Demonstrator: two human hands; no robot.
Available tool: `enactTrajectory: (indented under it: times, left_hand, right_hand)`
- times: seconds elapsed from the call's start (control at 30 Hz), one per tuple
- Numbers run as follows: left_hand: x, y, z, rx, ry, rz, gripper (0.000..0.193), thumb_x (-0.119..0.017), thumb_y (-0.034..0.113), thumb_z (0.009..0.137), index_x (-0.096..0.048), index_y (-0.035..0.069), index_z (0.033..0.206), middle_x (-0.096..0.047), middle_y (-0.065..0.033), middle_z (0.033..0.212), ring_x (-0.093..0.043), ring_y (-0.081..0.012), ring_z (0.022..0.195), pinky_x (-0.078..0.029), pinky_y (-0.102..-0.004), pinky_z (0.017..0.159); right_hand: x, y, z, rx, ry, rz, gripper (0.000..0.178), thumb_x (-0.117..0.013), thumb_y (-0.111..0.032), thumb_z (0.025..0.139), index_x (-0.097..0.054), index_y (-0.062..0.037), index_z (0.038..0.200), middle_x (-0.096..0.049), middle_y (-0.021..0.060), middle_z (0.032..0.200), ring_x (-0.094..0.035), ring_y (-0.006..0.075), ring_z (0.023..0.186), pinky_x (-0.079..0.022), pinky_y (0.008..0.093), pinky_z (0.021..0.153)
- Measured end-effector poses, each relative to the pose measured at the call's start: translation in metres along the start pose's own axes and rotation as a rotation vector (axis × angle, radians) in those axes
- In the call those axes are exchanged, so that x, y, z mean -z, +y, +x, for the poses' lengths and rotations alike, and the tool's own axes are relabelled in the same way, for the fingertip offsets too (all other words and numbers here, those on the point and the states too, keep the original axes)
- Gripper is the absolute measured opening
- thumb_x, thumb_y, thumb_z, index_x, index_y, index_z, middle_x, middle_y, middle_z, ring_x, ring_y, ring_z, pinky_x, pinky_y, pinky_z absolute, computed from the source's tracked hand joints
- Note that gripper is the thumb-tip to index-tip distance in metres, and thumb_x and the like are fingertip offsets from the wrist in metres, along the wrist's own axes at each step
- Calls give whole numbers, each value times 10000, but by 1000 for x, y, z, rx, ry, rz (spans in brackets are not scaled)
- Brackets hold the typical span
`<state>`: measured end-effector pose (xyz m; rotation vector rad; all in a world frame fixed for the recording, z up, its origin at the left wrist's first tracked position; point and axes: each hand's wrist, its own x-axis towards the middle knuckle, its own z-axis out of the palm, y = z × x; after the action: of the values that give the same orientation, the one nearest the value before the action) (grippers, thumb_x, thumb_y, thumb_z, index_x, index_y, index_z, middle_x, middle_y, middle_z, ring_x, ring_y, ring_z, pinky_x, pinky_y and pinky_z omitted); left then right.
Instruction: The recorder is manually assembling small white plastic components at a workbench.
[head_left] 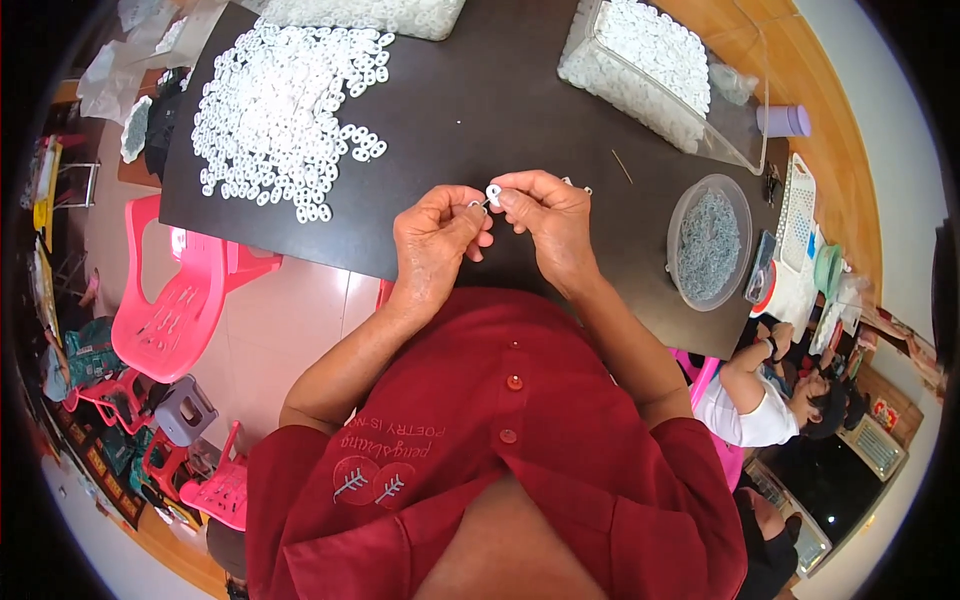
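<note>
My two hands meet over the near edge of the dark table. Thumb and fingers of my right hand (pixel 552 222) pinch a small white oval plastic piece (pixel 493 193) with holes. My left hand (pixel 435 240) is closed in a pinch against it, on a thin metal piece (pixel 485 203) that reaches toward the white one; its exact kind is too small to tell. A few more small white pieces (pixel 588 189) lie partly hidden behind my right hand. At the far left of the table spreads a heap of similar white oval pieces (pixel 275 110).
A clear bin (pixel 655 115) of white pieces stands far right, another clear container (pixel 410 22) at the back. Nearer right is a round tub (pixel 746 250) of small grey metal parts. A thin stick (pixel 622 166) lies on the table (pixel 480 100). A pink chair (pixel 175 300) stands left; another person (pixel 750 400) sits right.
</note>
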<state>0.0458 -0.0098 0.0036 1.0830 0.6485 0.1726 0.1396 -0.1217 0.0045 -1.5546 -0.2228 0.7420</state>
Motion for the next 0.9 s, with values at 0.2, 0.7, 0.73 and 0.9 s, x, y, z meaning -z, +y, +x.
enactTrajectory:
  times: [0.2, 0.7, 0.73, 0.9]
  left_hand:
    - [-1, 0, -3, -10, -2, 24, 116, -541, 45, 870, -580, -41, 937, -616, -89, 772, -580, -118, 607, -471, -228, 504]
    - [-2, -6, -4, -74, -8, 4, 179, -527, -26, 851, -543, -25, 1030, -572, -37, 708, -553, -73, 600, -441, -190, 482]
    - [-3, -7, -3, -79, -13, 2, 178, -526, -27, 851, -545, -24, 1029, -571, -36, 708, -553, -74, 599, -442, -191, 481]
    - [0, -10, -3, -84, -30, 14, 200, -519, -29, 853, -548, -21, 1050, -572, -37, 703, -554, -77, 604, -446, -193, 483]
  right_hand:
    - [-1, 1, -3, 26, 7, -22, 131, -614, -40, 809, -664, -5, 924, -639, 12, 771, -536, 52, 646, -419, 187, 546]
    - [-9, 7, -10, 196, 16, -115, 133, -574, 28, 817, -656, 11, 920, -611, 9, 765, -509, 43, 644, -405, 182, 543]
    - [-9, 9, -10, 213, 10, -125, 139, -564, 39, 819, -652, 14, 924, -612, 16, 773, -519, 47, 653, -411, 185, 548]
    - [-7, 11, -10, 179, -14, -107, 158, -543, 67, 820, -642, 20, 934, -620, 35, 804, -556, 72, 690, -445, 205, 582]
